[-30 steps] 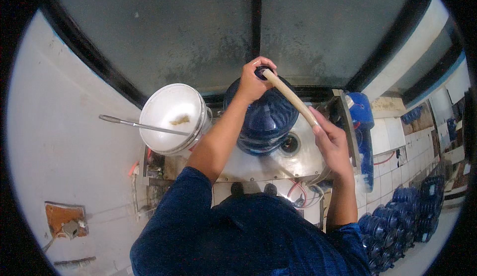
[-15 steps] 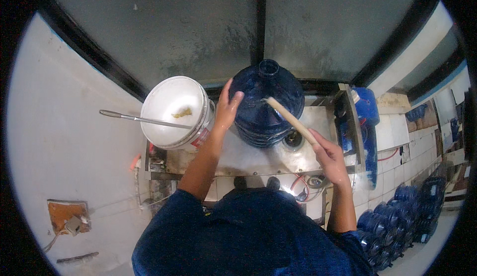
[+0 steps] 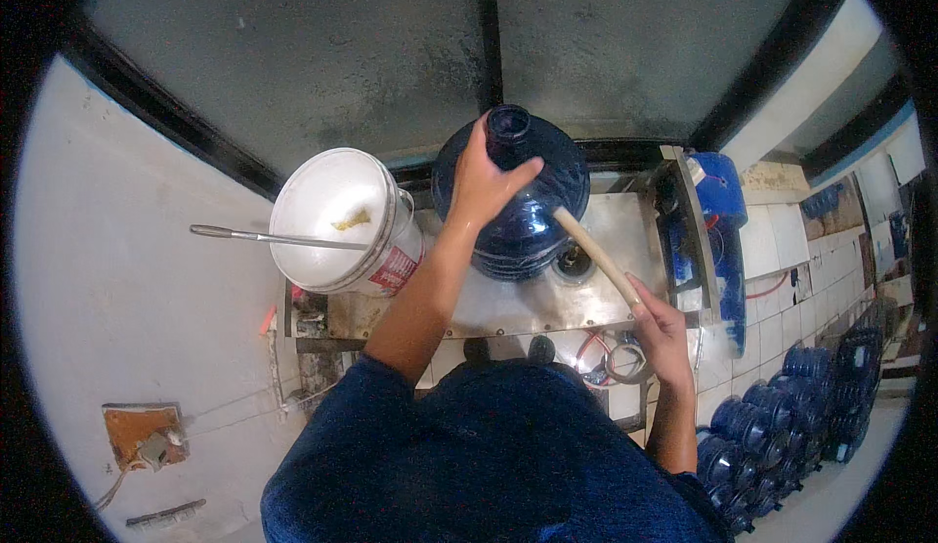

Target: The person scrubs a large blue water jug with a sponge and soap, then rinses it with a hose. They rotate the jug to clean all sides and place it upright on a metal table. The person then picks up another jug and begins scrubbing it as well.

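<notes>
A large dark blue water jug (image 3: 552, 176) stands upright on a wet metal counter (image 3: 440, 304), its open neck toward the window. My left hand (image 3: 486, 179) curls around the left and near side of the jug's neck, thumb stretched to the right across the shoulder. In my right hand (image 3: 660, 326) is a beige, hose-like tube (image 3: 596, 252), gripped near its lower end. The tube slants up and left, its tip at the jug's near right shoulder; whether they touch I cannot tell.
A white bucket (image 3: 327, 176) with yellowish material inside stands left; a metal rod (image 3: 278, 238) lies across it. A round drain (image 3: 574, 263) sits right of the jug. Blue containers (image 3: 718, 196) stand beyond the counter's right side. Several blue jugs (image 3: 747, 426) are stacked lower right.
My left hand has moved from the jug's left side up and right to its neck. The tube's tip has dropped lower and right, with my right hand slightly lower.
</notes>
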The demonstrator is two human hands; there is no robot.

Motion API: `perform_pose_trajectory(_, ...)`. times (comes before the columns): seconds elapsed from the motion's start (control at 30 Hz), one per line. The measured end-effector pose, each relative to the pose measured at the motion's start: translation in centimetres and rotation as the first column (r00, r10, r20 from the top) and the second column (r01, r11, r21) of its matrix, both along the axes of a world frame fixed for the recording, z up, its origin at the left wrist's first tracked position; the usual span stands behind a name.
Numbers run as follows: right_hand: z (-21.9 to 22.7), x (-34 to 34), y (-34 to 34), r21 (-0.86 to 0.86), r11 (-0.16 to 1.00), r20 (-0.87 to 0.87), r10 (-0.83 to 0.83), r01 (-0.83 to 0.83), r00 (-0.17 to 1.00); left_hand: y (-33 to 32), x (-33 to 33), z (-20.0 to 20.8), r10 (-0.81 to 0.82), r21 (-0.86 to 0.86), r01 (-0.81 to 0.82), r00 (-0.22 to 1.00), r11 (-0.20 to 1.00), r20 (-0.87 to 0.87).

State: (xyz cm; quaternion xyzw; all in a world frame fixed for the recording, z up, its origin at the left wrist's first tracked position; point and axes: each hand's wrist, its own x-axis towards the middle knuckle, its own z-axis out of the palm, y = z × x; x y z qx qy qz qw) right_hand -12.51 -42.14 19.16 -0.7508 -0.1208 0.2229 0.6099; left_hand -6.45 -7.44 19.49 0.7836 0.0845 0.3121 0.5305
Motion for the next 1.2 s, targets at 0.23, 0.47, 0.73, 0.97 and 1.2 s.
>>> perform_pose_trajectory(0.23,2.6,1.0,1.4,0.091,0.993,0.059,-0.082,0.076,0.995,-4.3,6.1,1.4,0.35,-0.123,-0.339,0.933,0.933,0.082)
perform_pose_trajectory(0.47,0.7,2.0,-0.5,0.05,0.994,0.077,-0.105,0.102,0.991,0.9,-2.2,-1.3,0.402,-0.72,-0.13,0.889,0.681,0.22)
perform_pose_trajectory(0.73,-6.1,4.0,-1.9,0.038,0.988,-0.172,-0.139,0.147,0.975,9.7,-17.9,-7.6,-0.085,-0.87,0.184,0.983,0.457,0.164)
perform_pose_trajectory(0.97,-10.8,6.8,-4.0,-0.033,0.97,-0.176,-0.242,0.24,0.954,12.0,-23.5,-4.4,-0.361,-0.765,-0.14,0.819,0.629,-0.446)
perform_pose_trajectory(1.2,-3.6,3.3,-0.3,-0.031,0.999,-0.177,0.017,-0.023,0.984,10.9,-24.6,-7.7,-0.128,-0.619,-0.149,0.916,0.771,-0.38)
